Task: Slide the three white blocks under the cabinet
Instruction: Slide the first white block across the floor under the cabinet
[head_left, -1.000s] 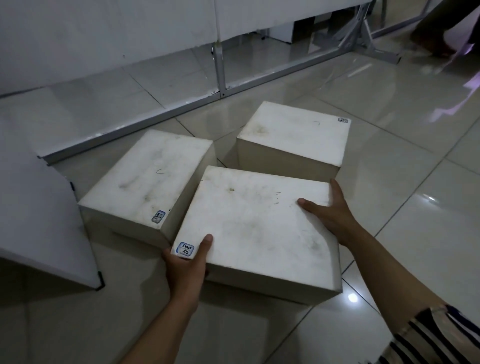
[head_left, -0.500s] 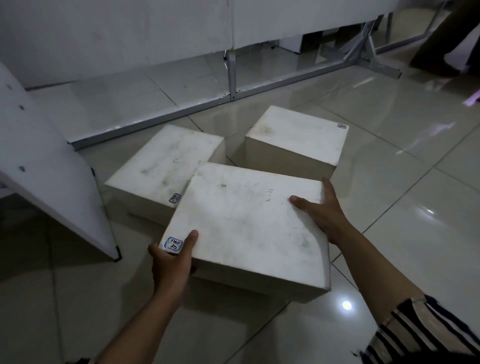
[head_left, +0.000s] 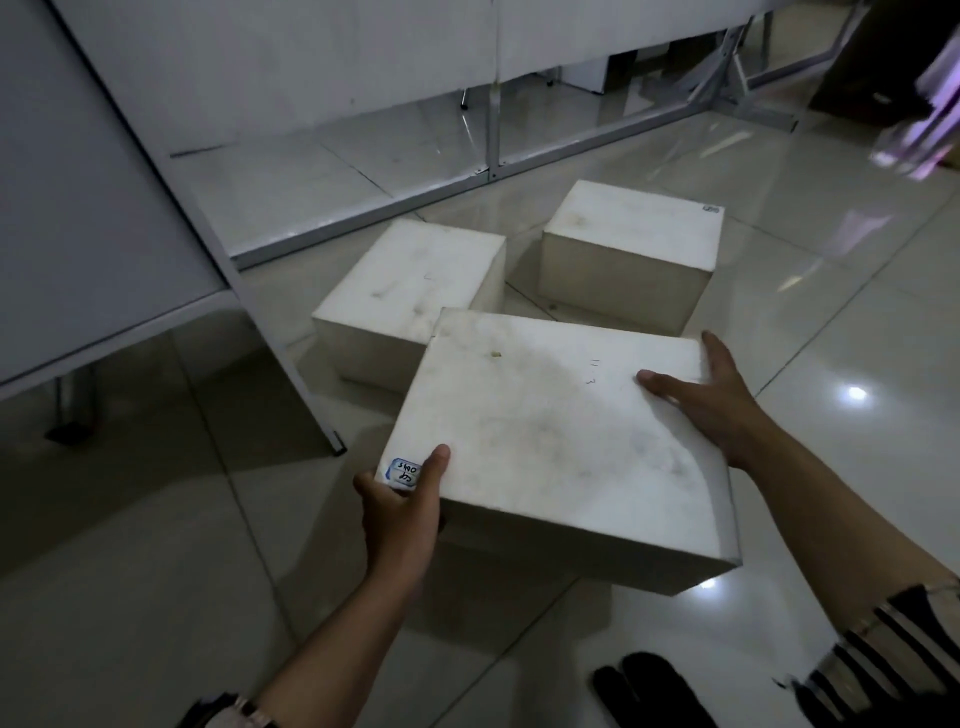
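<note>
Three white blocks are on the tiled floor. I hold the nearest, largest white block with both hands, and it looks raised off the floor. My left hand grips its near left corner, thumb beside a small blue label. My right hand clasps its right edge, fingers spread on top. A second white block lies behind it to the left, partly hidden. The third white block sits at the back right. The white cabinet stands at the left, raised on a thin leg with a dark gap below.
A metal floor rail with upright posts runs across behind the blocks, below white panels. A dark object lies on the floor at the bottom right. Someone's blurred foot shows at the far right.
The held block has come up and toward me. My view has swung left, bringing the cabinet and the gap under it into sight. Both hands keep the same grip.
</note>
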